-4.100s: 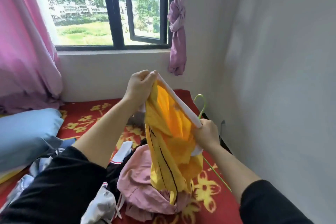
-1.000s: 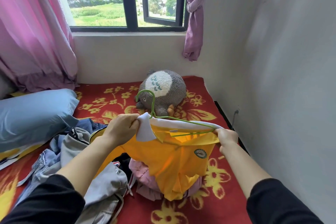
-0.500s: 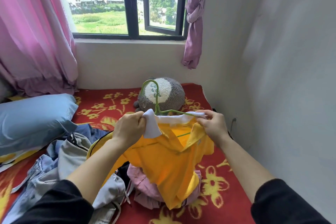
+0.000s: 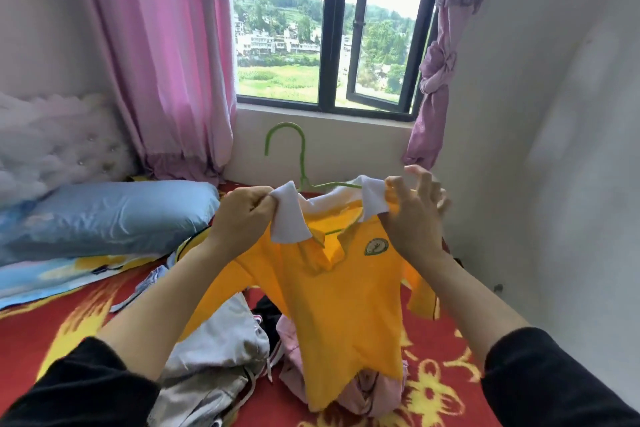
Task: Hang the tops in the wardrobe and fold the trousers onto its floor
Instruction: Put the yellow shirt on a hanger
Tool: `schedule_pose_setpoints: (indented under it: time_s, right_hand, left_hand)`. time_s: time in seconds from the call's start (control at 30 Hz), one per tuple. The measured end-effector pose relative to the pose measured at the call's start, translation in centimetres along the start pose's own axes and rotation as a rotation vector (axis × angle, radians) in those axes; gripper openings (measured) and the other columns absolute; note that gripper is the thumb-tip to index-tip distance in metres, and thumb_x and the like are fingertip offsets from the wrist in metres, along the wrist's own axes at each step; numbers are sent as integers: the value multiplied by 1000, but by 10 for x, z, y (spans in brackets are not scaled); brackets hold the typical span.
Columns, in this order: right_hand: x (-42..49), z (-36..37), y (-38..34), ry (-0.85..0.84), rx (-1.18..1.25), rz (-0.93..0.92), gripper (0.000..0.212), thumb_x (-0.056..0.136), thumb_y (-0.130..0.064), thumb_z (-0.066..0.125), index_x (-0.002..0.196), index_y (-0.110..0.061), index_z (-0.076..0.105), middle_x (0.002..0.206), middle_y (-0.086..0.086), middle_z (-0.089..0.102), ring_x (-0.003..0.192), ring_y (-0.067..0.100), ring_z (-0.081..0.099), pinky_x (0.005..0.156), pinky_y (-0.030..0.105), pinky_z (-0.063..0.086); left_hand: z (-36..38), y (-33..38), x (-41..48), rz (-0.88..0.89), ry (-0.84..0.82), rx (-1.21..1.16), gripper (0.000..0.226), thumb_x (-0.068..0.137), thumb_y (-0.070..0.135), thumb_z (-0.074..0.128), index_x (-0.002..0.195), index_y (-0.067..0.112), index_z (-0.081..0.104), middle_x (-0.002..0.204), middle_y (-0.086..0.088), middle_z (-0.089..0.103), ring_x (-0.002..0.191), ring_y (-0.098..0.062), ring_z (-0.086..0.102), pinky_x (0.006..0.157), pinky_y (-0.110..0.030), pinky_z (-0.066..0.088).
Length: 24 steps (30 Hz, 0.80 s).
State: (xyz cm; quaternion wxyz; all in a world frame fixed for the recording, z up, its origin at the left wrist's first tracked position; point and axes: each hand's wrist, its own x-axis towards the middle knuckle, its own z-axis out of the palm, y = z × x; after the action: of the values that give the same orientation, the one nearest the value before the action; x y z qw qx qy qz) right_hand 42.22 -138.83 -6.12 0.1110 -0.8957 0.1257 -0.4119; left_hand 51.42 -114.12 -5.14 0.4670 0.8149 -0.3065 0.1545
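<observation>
A yellow polo shirt (image 4: 343,308) with a white collar hangs on a green hanger (image 4: 300,163), held up in front of me above the bed. My left hand (image 4: 242,215) pinches the left collar flap. My right hand (image 4: 414,218) is at the right collar and shoulder, thumb on the cloth, the other fingers spread and blurred. The hanger's hook stands upright above the collar. Below the shirt lie a pink garment (image 4: 363,395), grey trousers (image 4: 214,350) and a dark garment (image 4: 268,312) in a heap.
A red bedspread (image 4: 41,333) with yellow flowers covers the bed. A blue pillow (image 4: 104,215) lies at the left. Pink curtains (image 4: 166,55) flank the window (image 4: 329,31) ahead. A white wall (image 4: 554,149) stands close on the right. No wardrobe is in view.
The shirt on its hanger has risen and now hangs flat facing me. My right hand has shifted to the right collar with fingers spread. My view has tilted up; the plush toy is hidden.
</observation>
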Motion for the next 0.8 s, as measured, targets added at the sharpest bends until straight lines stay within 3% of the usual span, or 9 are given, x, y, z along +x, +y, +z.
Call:
schedule_pose_setpoints:
  time_s: [0.1,0.23,0.3,0.37,0.47,0.57,0.67,0.73,0.8]
  right_hand:
    - [9,-15,-28,-53,221,-45,19,83,-11,61,74,-10,44,65,-5,44,67,25,46,63,29,27]
    - [9,-25,-59,-42,405,-1,31,81,-6,62,67,-12,35,56,-8,31,53,13,28,60,28,23]
    - [5,-27,-81,-89,455,-26,30,81,-9,65,68,-12,38,57,-8,34,52,9,29,53,25,24]
    - [-6,-27,-109,-138,499,-82,26,81,-11,68,72,-10,44,61,-7,40,55,8,34,51,23,25]
    - [-24,-28,-158,-182,615,-136,16,81,-10,64,76,-9,48,69,1,51,63,19,43,55,26,31]
    - [-39,-37,-208,-277,827,-154,10,78,-8,54,86,-14,54,82,1,57,79,21,50,78,42,44]
    - [-57,-52,-272,-378,911,-350,36,69,-16,46,100,-12,63,95,-2,62,96,19,55,93,47,43]
    - [-73,-59,-324,-582,880,-529,40,71,-26,46,106,-16,65,91,-4,65,92,19,57,89,43,44]
    - [-93,-56,-376,-761,800,-655,23,79,-37,53,92,-22,64,75,-4,62,73,16,55,69,35,44]
  left_hand:
    - [-32,16,-20,-5,43,55,36,84,30,42,71,4,63,58,-12,52,50,-8,36,49,-24,29]
    - [-86,14,-69,-52,142,148,27,95,23,53,71,31,62,50,12,51,49,-1,44,50,-19,29]
    - [-113,9,-101,-122,162,179,21,98,28,52,82,31,66,60,22,57,60,5,53,57,-22,37]
    - [-136,9,-132,-207,188,176,21,99,25,50,107,18,69,92,15,68,87,-2,62,75,-26,48]
    - [-179,10,-172,-215,321,243,19,97,14,53,106,16,70,94,11,67,85,-3,61,71,-3,40]
    - [-227,15,-209,-222,415,383,21,94,11,57,110,13,71,97,14,64,86,-1,58,69,3,37]
    - [-271,14,-245,-224,455,462,21,94,14,59,111,15,71,100,12,66,89,-2,59,75,-7,42]
    - [-299,10,-266,-250,472,491,22,94,16,59,113,15,71,106,4,70,93,-7,60,79,-17,44]
    - [-327,4,-292,-277,475,514,24,94,17,58,115,17,69,112,2,69,98,-7,59,82,-18,42]
